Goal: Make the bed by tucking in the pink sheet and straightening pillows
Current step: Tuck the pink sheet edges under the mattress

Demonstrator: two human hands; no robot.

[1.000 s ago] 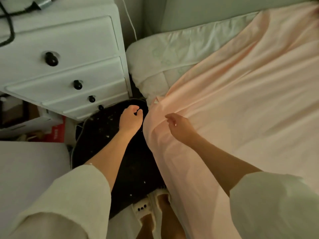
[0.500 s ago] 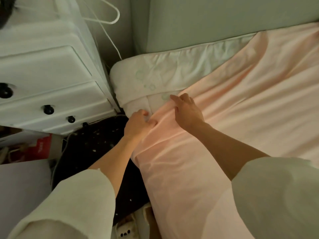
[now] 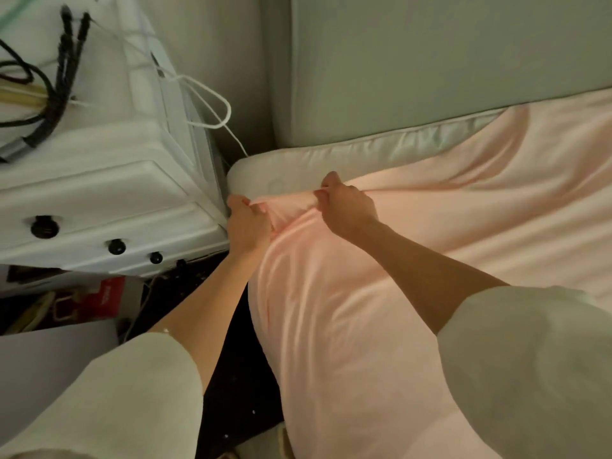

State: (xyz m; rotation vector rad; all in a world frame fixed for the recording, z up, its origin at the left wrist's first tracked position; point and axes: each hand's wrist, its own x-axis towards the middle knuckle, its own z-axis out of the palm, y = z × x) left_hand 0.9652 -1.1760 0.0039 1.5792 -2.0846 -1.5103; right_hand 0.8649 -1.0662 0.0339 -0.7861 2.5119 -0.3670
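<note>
1. Far to my left stands the white dresser [image 3: 109,193] with its dark knobs. Black cables [image 3: 49,94] lie on its top and a white cord [image 3: 212,104] loops down its side toward the wall. It stands just beside the bed, so the gap at the mattress corner is narrow for my hand.

2. On the floor below the dresser lies a red box [image 3: 106,296], and between dresser and bed a dark rug [image 3: 231,385] runs under my arms.

3. My left hand [image 3: 248,223] grips the corner of the pink sheet [image 3: 364,326], fingers curled round a bunch of cloth, right at the edge of the mattress [image 3: 281,173] next to the dresser. I hold it low there, I think, to draw the corner down over the side.

4. My right hand [image 3: 347,207] pinches the same sheet edge on top of the mattress, thumb and fingers closed on a fold, to keep the cloth taut as the corner goes over.

5. The sheet covers most of the bed to my right, creased, but leaves a white strip of mattress bare along the pale headboard [image 3: 430,67]. The corner is not yet tucked, and I see no pillows.
</note>
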